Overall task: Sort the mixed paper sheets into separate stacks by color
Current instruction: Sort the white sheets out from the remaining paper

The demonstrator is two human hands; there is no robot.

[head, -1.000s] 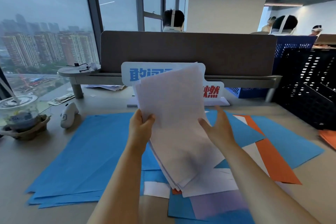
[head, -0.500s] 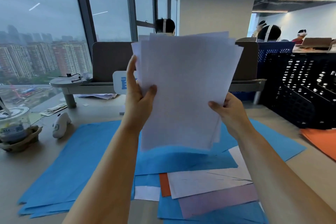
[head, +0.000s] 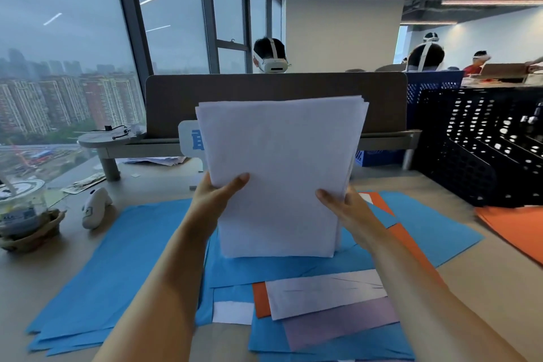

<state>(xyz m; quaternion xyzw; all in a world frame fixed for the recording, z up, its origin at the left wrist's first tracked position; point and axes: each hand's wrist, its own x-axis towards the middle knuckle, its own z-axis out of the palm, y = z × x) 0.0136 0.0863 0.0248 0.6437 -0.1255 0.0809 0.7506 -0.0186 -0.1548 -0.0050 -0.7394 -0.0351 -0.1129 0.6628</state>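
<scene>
We judge approx. half done: left hand (head: pixel 219 194) & right hand (head: pixel 349 211) hold the white stack (head: pixel 279 161) at frame centre, fingers clamped on its sides; blue stack (head: pixel 117 258) lower left, orange stack (head: pixel 517 229) right edge, mixed sheets (head: pixel 323 311) bottom centre left to sort.

We see bare limbs only: left forearm (head: pixel 164 288) and right forearm (head: pixel 426 303) uncovered down to the view's lower edge, left hand (head: pixel 216 197) and right hand (head: pixel 349 214) bare as well.

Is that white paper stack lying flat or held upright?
Upright: left hand and right hand hold the stack on end by its sides; whether it touches the blue sheets, cannot tell.
</scene>
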